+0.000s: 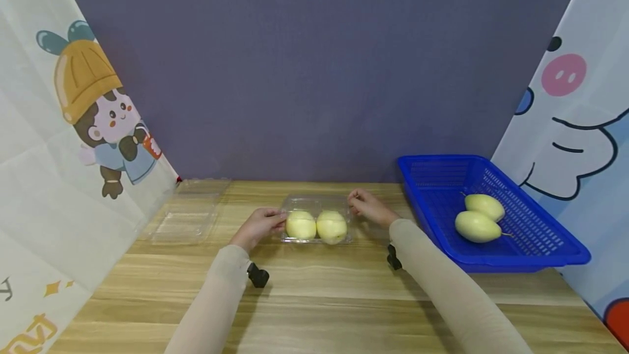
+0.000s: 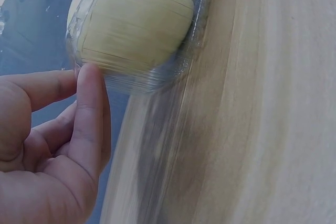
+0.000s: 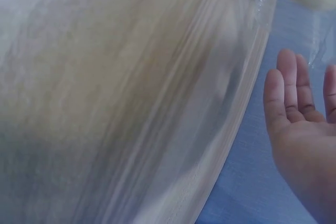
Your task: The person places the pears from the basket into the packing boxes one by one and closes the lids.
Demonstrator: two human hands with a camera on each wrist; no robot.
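Note:
A clear plastic clamshell box (image 1: 316, 202) stands on the table with its lid raised at the back. Two pale yellow pears (image 1: 301, 225) sit side by side in its front half. At the box's left side my left hand (image 1: 265, 224) pinches the plastic edge between thumb and fingers, as the left wrist view shows close beside one pear (image 2: 136, 19). My right hand (image 1: 366, 205) is by the lid's right edge. In the right wrist view its fingers (image 3: 287, 82) are loosely extended, thumb apart, with nothing between them.
To the right, a blue plastic basket (image 1: 427, 217) holds two more pears (image 1: 478, 226). Another clear plastic box (image 1: 184, 223) lies at the table's left back. A dark panel (image 1: 314, 70) rises behind the wooden table (image 1: 314, 299), with printed cloths (image 1: 39, 124) at the sides.

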